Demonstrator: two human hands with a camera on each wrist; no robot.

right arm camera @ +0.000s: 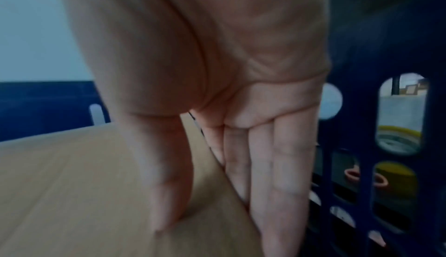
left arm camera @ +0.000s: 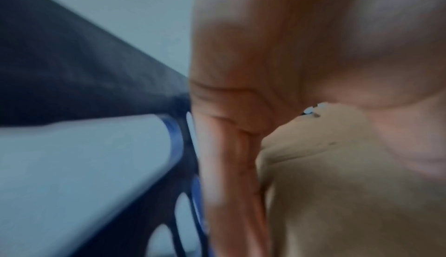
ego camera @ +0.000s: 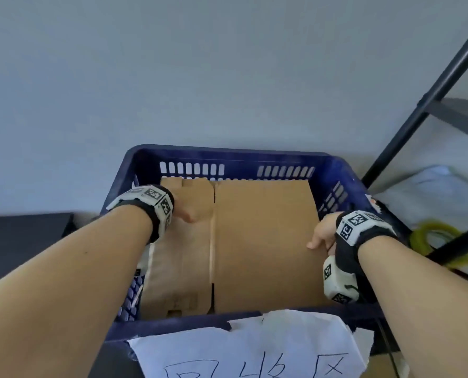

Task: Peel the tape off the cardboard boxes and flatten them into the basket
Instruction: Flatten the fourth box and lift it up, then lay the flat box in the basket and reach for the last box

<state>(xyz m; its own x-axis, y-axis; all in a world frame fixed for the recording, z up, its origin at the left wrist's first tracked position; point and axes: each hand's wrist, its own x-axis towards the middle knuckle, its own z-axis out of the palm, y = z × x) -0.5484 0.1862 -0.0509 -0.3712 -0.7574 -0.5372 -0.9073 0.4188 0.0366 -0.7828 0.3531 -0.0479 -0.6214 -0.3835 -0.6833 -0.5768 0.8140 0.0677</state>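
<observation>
Storage corner: metal shelving (ego camera: 429, 105), labelled crate (ego camera: 227, 159)

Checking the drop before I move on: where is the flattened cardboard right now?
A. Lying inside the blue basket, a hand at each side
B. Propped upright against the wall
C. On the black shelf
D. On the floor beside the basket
A: the flattened cardboard lies inside the blue basket, with the left hand on its left part and the right hand pinching its right edge.
</observation>
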